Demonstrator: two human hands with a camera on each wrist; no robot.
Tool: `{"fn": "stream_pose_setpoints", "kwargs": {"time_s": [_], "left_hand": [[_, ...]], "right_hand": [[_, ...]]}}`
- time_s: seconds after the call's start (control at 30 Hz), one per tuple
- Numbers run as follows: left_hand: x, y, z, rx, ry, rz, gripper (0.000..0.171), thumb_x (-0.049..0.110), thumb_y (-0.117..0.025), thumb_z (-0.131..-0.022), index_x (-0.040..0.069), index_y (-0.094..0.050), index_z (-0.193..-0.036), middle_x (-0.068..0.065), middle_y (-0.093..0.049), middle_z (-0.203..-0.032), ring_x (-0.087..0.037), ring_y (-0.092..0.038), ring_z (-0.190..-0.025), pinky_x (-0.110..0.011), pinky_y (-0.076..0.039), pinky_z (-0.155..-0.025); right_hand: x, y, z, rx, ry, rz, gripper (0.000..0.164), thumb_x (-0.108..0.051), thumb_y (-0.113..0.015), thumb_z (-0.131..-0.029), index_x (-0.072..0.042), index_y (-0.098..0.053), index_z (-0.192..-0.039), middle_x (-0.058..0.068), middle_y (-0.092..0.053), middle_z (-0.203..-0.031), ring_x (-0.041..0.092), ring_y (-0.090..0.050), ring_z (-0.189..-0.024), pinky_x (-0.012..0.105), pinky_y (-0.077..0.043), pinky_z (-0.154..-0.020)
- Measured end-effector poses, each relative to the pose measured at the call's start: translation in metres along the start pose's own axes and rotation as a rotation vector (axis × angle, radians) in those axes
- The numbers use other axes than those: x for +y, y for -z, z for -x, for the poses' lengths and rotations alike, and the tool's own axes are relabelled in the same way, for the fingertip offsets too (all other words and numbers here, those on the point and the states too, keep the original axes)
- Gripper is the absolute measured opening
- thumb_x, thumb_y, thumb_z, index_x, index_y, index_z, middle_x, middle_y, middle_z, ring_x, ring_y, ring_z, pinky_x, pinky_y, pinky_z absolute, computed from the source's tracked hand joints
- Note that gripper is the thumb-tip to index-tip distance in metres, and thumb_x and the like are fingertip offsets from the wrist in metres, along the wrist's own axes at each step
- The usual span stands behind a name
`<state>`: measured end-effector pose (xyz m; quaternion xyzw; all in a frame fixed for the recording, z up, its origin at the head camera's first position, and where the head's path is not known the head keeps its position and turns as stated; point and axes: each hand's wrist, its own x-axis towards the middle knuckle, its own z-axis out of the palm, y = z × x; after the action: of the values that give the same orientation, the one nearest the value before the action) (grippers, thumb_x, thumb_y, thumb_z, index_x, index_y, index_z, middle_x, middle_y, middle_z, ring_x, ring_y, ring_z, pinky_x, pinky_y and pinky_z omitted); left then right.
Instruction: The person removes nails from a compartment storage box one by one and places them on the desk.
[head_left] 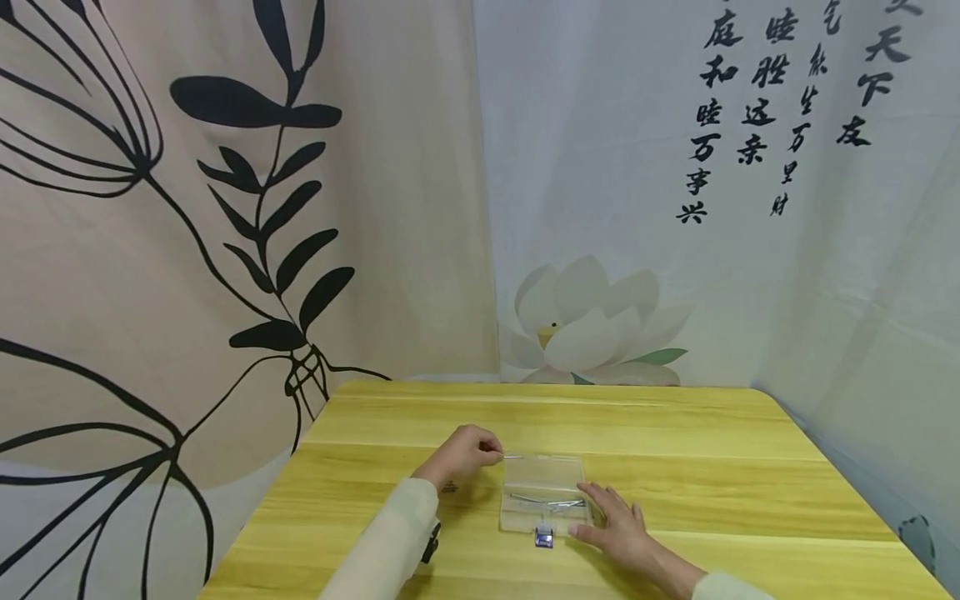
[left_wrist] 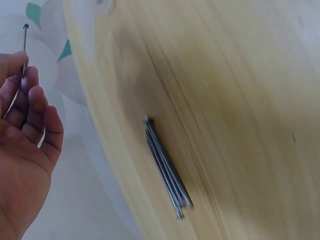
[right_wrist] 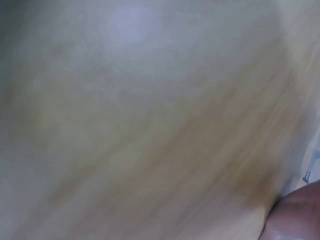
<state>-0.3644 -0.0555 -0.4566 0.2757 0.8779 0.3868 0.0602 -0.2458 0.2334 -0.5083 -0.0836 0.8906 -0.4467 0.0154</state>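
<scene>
Grey metal is seen in the slim nail [left_wrist: 25, 40] pinched between the thumb and fingertips of the left hand [head_left: 461, 454], near the far left corner of a clear plastic box [head_left: 517, 523]. Because so little shank is gripped, it could be rolled loose and dropped. The right hand [head_left: 618, 533] is spread at the box's right edge; were the thin walls knocked, the nails inside [head_left: 551, 503] could be scattered. More straight, flat-headed nails [left_wrist: 167, 170] are bunched on the yellow wood-grained table [head_left: 712, 467].
</scene>
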Motion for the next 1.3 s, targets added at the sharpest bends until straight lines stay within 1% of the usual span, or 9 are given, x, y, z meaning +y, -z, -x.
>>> {"fn": "stream_pose_setpoints", "kwargs": {"time_s": [0.23, 0.4, 0.57, 0.67, 0.77, 0.9, 1.03, 1.2, 1.3], "left_hand": [[-0.011, 0.013, 0.004, 0.015, 0.006, 0.011, 0.013, 0.015, -0.067, -0.096, 0.003, -0.074, -0.094, 0.004, -0.066, -0.084, -0.012, -0.053, -0.072, -0.031, -0.047, -0.066], [-0.025, 0.021, 0.009, 0.022, 0.011, -0.009, 0.015, 0.015, -0.067, -0.095, 0.002, -0.074, -0.094, 0.004, -0.065, -0.083, -0.012, -0.052, -0.071, -0.031, -0.047, -0.066], [-0.040, 0.029, 0.020, 0.021, 0.022, 0.003, 0.014, 0.014, -0.067, -0.096, 0.001, -0.073, -0.095, 0.003, -0.065, -0.085, -0.015, -0.053, -0.072, -0.032, -0.047, -0.067], [-0.047, 0.033, 0.027, 0.017, 0.038, 0.009, 0.014, 0.013, -0.065, -0.097, 0.001, -0.073, -0.097, 0.001, -0.065, -0.087, -0.020, -0.055, -0.075, -0.032, -0.047, -0.066], [-0.054, 0.037, 0.035, 0.019, 0.047, 0.022, 0.014, 0.012, -0.063, -0.098, 0.001, -0.073, -0.097, -0.007, -0.067, -0.089, -0.023, -0.054, -0.075, -0.033, -0.045, -0.065], [-0.064, 0.040, 0.045, 0.022, 0.058, 0.035, 0.014, 0.010, -0.062, -0.099, 0.001, -0.072, -0.096, -0.012, -0.066, -0.090, -0.018, -0.050, -0.073, -0.033, -0.043, -0.064], [-0.071, 0.042, 0.052, 0.027, 0.070, 0.039, 0.013, 0.010, -0.062, -0.098, 0.001, -0.071, -0.095, -0.011, -0.065, -0.087, -0.016, -0.050, -0.070, -0.031, -0.043, -0.063], [-0.078, 0.044, 0.053, 0.029, 0.093, 0.030, 0.013, 0.011, -0.062, -0.099, 0.003, -0.071, -0.093, -0.009, -0.064, -0.083, -0.013, -0.046, -0.064, -0.029, -0.041, -0.059], [-0.080, 0.044, 0.054, 0.029, 0.109, 0.036, 0.013, 0.010, -0.062, -0.098, 0.003, -0.071, -0.092, -0.009, -0.064, -0.082, -0.012, -0.045, -0.063, -0.029, -0.040, -0.058]], "right_hand": [[0.001, 0.003, 0.000, 0.002, 0.000, 0.000, 0.073, -0.033, -0.076, -0.086, -0.006, -0.044, -0.147, 0.029, -0.030, -0.153, 0.051, -0.008, -0.144, 0.068, 0.015, -0.105], [0.002, 0.004, 0.001, 0.002, -0.003, -0.005, 0.074, -0.033, -0.076, -0.086, -0.006, -0.044, -0.148, 0.029, -0.030, -0.153, 0.051, -0.008, -0.144, 0.068, 0.016, -0.105], [0.003, 0.005, 0.001, 0.003, -0.007, -0.014, 0.074, -0.032, -0.076, -0.086, -0.007, -0.044, -0.148, 0.029, -0.030, -0.153, 0.051, -0.007, -0.144, 0.068, 0.017, -0.105], [0.003, 0.005, 0.001, 0.002, -0.008, -0.012, 0.073, -0.033, -0.076, -0.086, -0.008, -0.045, -0.148, 0.029, -0.030, -0.154, 0.051, -0.007, -0.144, 0.068, 0.017, -0.105], [0.004, 0.005, 0.001, 0.003, -0.008, -0.006, 0.073, -0.033, -0.076, -0.086, -0.008, -0.045, -0.148, 0.028, -0.030, -0.153, 0.051, -0.007, -0.144, 0.068, 0.017, -0.105], [0.005, 0.003, 0.002, 0.008, 0.003, 0.000, 0.074, -0.034, -0.076, -0.086, -0.008, -0.045, -0.147, 0.028, -0.032, -0.153, 0.051, -0.008, -0.144, 0.068, 0.016, -0.105], [0.003, 0.002, 0.003, 0.005, 0.014, -0.004, 0.073, -0.032, -0.077, -0.086, -0.006, -0.045, -0.147, 0.027, -0.033, -0.152, 0.052, -0.009, -0.143, 0.069, 0.016, -0.104], [0.002, 0.003, 0.002, 0.010, 0.013, 0.000, 0.074, -0.032, -0.077, -0.085, -0.006, -0.045, -0.147, 0.027, -0.033, -0.152, 0.052, -0.009, -0.143, 0.070, 0.015, -0.104], [0.002, 0.003, 0.002, 0.005, 0.005, 0.000, 0.075, -0.033, -0.077, -0.085, -0.007, -0.044, -0.147, 0.027, -0.032, -0.153, 0.051, -0.009, -0.144, 0.069, 0.015, -0.105]]}}
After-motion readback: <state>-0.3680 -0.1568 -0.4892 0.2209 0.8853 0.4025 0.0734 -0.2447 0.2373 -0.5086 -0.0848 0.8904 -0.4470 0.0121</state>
